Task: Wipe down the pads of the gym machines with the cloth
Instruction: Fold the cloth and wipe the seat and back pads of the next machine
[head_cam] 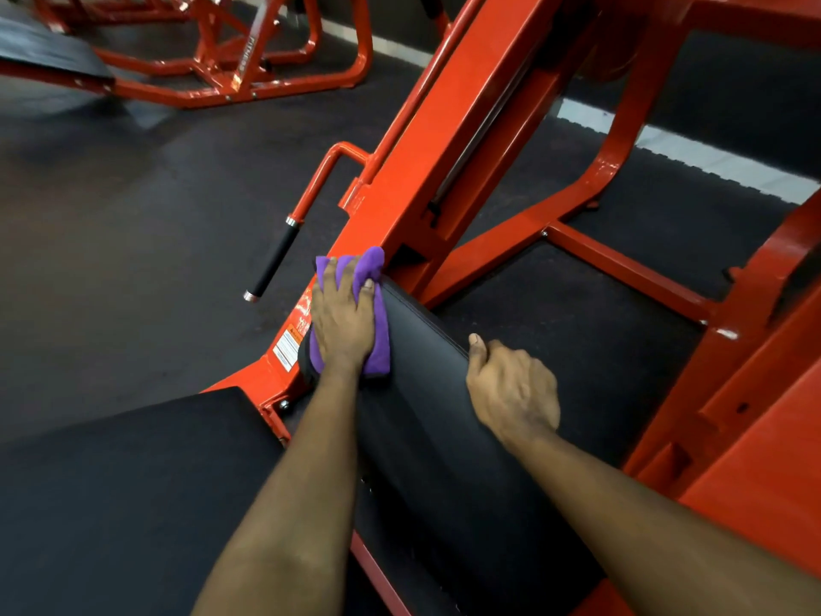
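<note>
The left hand presses the purple cloth on the top left end of the black pad, its grip bunching the fabric, probably to wipe there. The right hand curls over the pad's right edge, likely bracing. The red frame and a handle crowd the top; open pad lies below.
</note>
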`<move>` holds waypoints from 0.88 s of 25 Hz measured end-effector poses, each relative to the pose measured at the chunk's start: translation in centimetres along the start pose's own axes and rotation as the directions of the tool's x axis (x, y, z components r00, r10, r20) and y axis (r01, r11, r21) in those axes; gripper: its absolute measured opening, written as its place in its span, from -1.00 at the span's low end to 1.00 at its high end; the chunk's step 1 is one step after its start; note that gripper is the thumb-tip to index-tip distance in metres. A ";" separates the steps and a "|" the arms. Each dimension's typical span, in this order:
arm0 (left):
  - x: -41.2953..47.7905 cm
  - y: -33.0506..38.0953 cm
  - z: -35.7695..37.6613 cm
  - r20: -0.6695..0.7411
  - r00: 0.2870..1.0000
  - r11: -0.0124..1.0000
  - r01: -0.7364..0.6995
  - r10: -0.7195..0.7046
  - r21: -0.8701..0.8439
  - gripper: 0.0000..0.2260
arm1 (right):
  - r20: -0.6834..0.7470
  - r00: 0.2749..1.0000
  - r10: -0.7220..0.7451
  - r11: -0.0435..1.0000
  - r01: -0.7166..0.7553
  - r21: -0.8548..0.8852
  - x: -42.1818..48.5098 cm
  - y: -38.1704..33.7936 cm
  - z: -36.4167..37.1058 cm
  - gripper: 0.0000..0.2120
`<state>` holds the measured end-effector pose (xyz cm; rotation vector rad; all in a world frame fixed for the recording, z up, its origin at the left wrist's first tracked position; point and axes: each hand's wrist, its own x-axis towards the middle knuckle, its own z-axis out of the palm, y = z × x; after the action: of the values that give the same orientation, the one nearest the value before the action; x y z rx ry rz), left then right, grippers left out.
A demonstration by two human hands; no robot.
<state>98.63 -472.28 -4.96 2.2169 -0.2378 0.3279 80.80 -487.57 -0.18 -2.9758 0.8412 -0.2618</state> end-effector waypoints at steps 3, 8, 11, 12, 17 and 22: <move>-5.1 1.5 0.8 -0.058 0.998 0.999 -0.015 0.017 0.044 -0.48 | 0.000 1.000 0.012 1.000 -0.012 -0.013 -0.1 -0.2 0.1 -0.35; -9.0 2.0 0.8 0.066 0.969 0.969 -0.243 0.239 0.053 -0.52 | -0.011 0.999 0.037 0.999 -0.036 0.015 -0.1 -0.6 -0.2 -0.37; -5.3 -1.0 0.0 0.076 0.970 0.971 -0.234 0.229 0.059 -0.52 | -0.013 1.000 0.021 1.000 -0.020 0.016 -0.2 -0.4 -0.1 -0.34; -4.3 -2.0 -0.1 0.054 0.979 0.979 -0.201 0.199 0.041 -0.52 | -0.012 1.000 0.019 1.000 -0.019 0.010 -0.2 -0.3 -0.1 -0.34; -1.1 -6.7 -0.5 -0.037 0.990 0.986 0.133 -0.138 -0.102 -0.60 | -0.007 1.000 0.024 0.999 -0.024 0.022 0.0 -0.3 0.1 -0.35; -9.3 -8.8 0.9 -0.035 0.809 0.740 0.518 -0.586 -0.429 -0.64 | -0.004 1.000 0.029 1.000 -0.029 0.000 -0.1 -0.4 -0.1 -0.33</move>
<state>92.45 -467.04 -14.95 1.7309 0.4237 0.1136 80.90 -487.17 -0.09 -2.9614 0.8836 -0.2669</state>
